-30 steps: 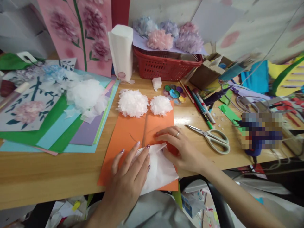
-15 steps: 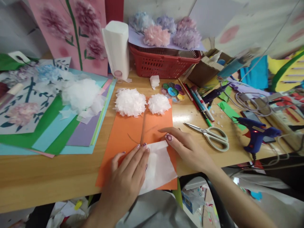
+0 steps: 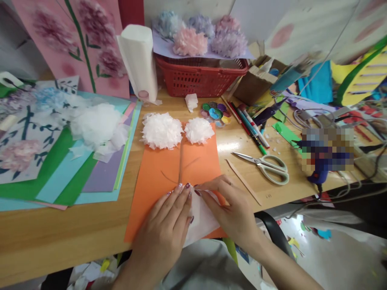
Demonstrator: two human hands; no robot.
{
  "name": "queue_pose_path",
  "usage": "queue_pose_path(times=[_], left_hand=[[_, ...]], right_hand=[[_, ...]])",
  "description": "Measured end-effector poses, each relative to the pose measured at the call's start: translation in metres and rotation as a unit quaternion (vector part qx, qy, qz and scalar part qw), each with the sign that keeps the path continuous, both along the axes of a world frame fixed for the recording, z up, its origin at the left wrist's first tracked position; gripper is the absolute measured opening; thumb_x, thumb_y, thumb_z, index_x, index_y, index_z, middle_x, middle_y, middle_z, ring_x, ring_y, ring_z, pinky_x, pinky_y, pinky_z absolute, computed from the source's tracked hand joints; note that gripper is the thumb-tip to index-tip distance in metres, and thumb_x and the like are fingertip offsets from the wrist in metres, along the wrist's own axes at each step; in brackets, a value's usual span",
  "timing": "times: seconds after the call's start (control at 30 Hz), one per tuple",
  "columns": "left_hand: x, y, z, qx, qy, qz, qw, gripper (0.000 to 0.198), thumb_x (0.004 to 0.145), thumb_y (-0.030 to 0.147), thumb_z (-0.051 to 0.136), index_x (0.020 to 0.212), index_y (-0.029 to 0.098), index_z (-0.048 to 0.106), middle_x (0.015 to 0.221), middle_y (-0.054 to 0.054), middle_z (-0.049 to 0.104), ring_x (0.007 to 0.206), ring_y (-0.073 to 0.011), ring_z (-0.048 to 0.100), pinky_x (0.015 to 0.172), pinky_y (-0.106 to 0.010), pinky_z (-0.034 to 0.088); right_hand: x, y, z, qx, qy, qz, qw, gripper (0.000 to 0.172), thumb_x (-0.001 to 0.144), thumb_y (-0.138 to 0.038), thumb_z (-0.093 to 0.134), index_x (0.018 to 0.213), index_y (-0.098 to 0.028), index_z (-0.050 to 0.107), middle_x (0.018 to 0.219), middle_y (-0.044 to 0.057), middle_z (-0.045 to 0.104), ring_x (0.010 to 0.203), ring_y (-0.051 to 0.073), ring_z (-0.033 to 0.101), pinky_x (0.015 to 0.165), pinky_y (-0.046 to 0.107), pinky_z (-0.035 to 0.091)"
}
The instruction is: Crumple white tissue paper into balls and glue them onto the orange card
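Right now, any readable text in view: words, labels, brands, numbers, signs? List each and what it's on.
None readable.
White sheet and orange paper: no text visible.
Pens: any print too small to read.
Small dark mark on table near scissors: too small to read.
Glue gun: largely pixelated, nothing readable.

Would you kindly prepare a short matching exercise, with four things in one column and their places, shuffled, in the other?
Things
1. White sheet
2. Scissors
3. Red basket
4. Larger white puff

Places
A. Beneath the pastel flowers
B. At the far left corner of the orange sheet
C. Partly under the left hand
D. On the tabletop, right of the orange sheet

Pairs: 1-C, 2-D, 3-A, 4-B
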State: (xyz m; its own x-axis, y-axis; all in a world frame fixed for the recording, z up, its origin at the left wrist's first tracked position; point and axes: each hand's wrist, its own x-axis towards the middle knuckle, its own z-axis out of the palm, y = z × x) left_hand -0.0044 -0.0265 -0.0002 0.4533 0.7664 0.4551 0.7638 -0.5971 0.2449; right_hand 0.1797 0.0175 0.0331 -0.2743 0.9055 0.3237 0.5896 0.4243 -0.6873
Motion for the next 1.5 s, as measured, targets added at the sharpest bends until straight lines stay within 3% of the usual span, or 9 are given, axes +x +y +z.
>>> queue_pose_path(times=[0.2, 0.4, 0.5, 0.63, 0.83, 0.93, 1.1, 1.27, 1.5], left_hand=[[-0.005, 0.001, 0.004, -0.027, -0.023, -0.007, 0.999, 0.034, 0.098, 0.01, 0.045, 0.129, 0.005, 0.059, 0.139, -0.013, 0.063, 0.131, -0.0255, 0.056, 0.106, -0.04, 0.044], [-0.025, 0.006, 0.02, -0.139, -0.068, -0.038, 0.987, 0.035, 0.096, 0.008, 0.039, 0.124, 0.017, 0.058, 0.139, -0.005, 0.063, 0.131, -0.0136, 0.055, 0.104, -0.027, 0.049], [-0.026, 0.012, 0.021, -0.163, -0.109, -0.012, 0.981, 0.029, 0.097, 0.009, 0.043, 0.118, 0.023, 0.058, 0.128, -0.001, 0.068, 0.12, -0.0121, 0.061, 0.102, -0.026, 0.051], [-0.024, 0.017, 0.02, -0.218, -0.153, 0.053, 0.962, 0.023, 0.095, 0.017, 0.053, 0.114, 0.028, 0.057, 0.106, 0.003, 0.072, 0.094, -0.0122, 0.069, 0.082, -0.024, 0.058], [-0.029, 0.013, 0.02, -0.245, -0.166, 0.055, 0.954, 0.027, 0.091, 0.017, 0.061, 0.116, 0.028, 0.059, 0.089, 0.004, 0.069, 0.073, -0.012, 0.068, 0.065, -0.023, 0.058], [-0.028, 0.011, 0.018, -0.179, -0.128, 0.03, 0.975, 0.014, 0.095, 0.018, 0.057, 0.105, 0.024, 0.065, 0.084, 0.001, 0.065, 0.074, -0.0147, 0.066, 0.065, -0.028, 0.057], [-0.016, 0.006, 0.012, -0.002, -0.067, -0.029, 0.997, 0.022, 0.096, 0.005, 0.049, 0.109, 0.01, 0.066, 0.119, -0.014, 0.069, 0.115, -0.0258, 0.064, 0.096, -0.041, 0.055], [-0.002, 0.0, 0.007, 0.023, -0.054, 0.005, 0.998, 0.02, 0.098, 0.013, 0.05, 0.108, 0.007, 0.067, 0.114, -0.015, 0.073, 0.113, -0.0266, 0.067, 0.095, -0.041, 0.057], [0.005, -0.005, 0.002, 0.045, -0.01, 0.037, 0.998, 0.024, 0.097, 0.013, 0.054, 0.117, 0.011, 0.067, 0.116, -0.011, 0.075, 0.113, -0.0268, 0.067, 0.093, -0.04, 0.053]], right_hand=[[-0.003, -0.019, -0.015, 0.133, -0.063, 0.054, 0.988, 0.024, 0.094, -0.003, 0.054, 0.11, -0.019, 0.063, 0.088, 0.004, 0.075, 0.082, 0.019, 0.066, 0.075, 0.034, 0.05], [-0.009, -0.03, -0.01, 0.13, -0.146, 0.085, 0.977, 0.023, 0.101, -0.014, 0.048, 0.122, -0.012, 0.058, 0.099, 0.008, 0.078, 0.093, 0.021, 0.068, 0.094, 0.04, 0.046], [-0.008, -0.035, -0.007, 0.118, -0.184, 0.106, 0.97, 0.027, 0.103, -0.024, 0.049, 0.124, -0.009, 0.058, 0.108, 0.01, 0.077, 0.104, 0.024, 0.067, 0.105, 0.045, 0.037], [-0.003, -0.035, -0.005, 0.11, -0.186, 0.128, 0.968, 0.022, 0.102, -0.023, 0.051, 0.119, -0.014, 0.063, 0.124, 0.006, 0.073, 0.12, 0.026, 0.061, 0.116, 0.049, 0.025], [0.008, -0.016, 0.0, 0.09, -0.217, 0.215, 0.948, 0.035, 0.097, -0.002, 0.04, 0.119, -0.015, 0.064, 0.132, 0.004, 0.069, 0.134, 0.031, 0.051, 0.108, 0.053, 0.035], [0.01, -0.003, -0.001, 0.096, -0.195, 0.241, 0.946, 0.045, 0.092, 0.006, 0.037, 0.118, -0.018, 0.065, 0.129, 0.002, 0.071, 0.137, 0.029, 0.049, 0.111, 0.055, 0.031], [0.014, 0.01, -0.004, 0.072, -0.157, 0.25, 0.953, 0.047, 0.089, 0.009, 0.04, 0.109, -0.023, 0.068, 0.12, 0.001, 0.075, 0.137, 0.023, 0.05, 0.118, 0.053, 0.022], [0.021, 0.028, 0.014, -0.043, -0.125, 0.294, 0.947, 0.031, 0.088, -0.002, 0.052, 0.099, -0.025, 0.07, 0.108, 0.001, 0.079, 0.13, 0.023, 0.058, 0.114, 0.049, 0.025], [0.005, 0.058, 0.027, -0.098, -0.203, 0.15, 0.963, 0.014, 0.092, -0.034, 0.066, 0.098, -0.021, 0.067, 0.097, 0.004, 0.076, 0.09, 0.022, 0.068, 0.086, 0.04, 0.039]])
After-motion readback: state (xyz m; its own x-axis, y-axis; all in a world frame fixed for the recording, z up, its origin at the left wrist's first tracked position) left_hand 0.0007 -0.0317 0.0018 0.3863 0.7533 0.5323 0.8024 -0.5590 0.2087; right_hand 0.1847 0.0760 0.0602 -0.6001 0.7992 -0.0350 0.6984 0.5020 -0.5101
